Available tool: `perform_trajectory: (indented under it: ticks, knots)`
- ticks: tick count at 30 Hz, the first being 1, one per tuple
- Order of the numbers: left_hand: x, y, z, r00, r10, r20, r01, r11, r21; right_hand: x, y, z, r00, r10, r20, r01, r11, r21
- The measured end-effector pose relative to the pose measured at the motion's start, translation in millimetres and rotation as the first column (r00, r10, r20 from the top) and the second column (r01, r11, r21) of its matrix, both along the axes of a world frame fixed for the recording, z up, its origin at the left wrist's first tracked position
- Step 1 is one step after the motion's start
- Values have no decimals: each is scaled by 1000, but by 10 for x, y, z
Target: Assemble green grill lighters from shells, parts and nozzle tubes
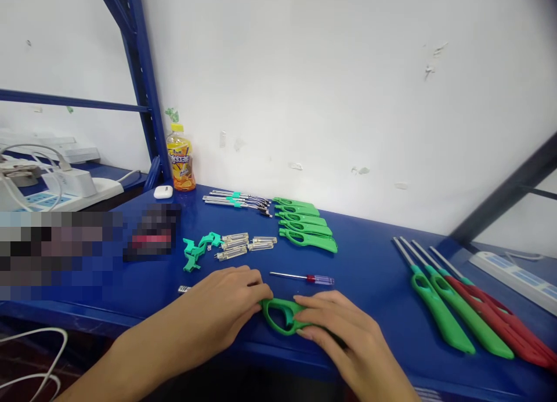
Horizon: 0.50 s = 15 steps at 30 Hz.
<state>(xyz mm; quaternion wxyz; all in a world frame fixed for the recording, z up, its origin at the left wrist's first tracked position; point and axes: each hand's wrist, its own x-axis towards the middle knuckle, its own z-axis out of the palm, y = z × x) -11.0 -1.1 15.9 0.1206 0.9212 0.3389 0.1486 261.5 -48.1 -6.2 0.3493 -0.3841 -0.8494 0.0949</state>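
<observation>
A green plastic lighter handle shell (279,316) lies on the blue bench (369,274) near its front edge. My left hand (226,300) rests beside its left end, fingers curled and touching it. My right hand (339,326) lies over its right part, fingers pressed down on it. Just behind the hands lies a small screwdriver (304,278) with a red and clear handle. A small metal piece (183,289) sits left of my left hand.
Behind are a row of green handle shells (304,225), metal tubes (237,200), clear gas cartridges (243,244) and teal triggers (198,250). Finished green and red long lighters (465,312) lie at the right. An orange drink bottle (180,158) stands by the wall, a power strip (517,277) far right.
</observation>
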Motion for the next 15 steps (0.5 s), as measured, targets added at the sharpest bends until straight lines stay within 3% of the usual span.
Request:
perform_trajectory:
  ticks: [8,15]
  knots:
    - [-14,15,10,1000,13,-11,-13,999,-39,-25,-5,-26,999,-38,-35,37,999,-25]
    - [-47,64,-97,1000,11,-17,-11,1000,9,-73,-1,-61,996,-47,-75,42,997,-64]
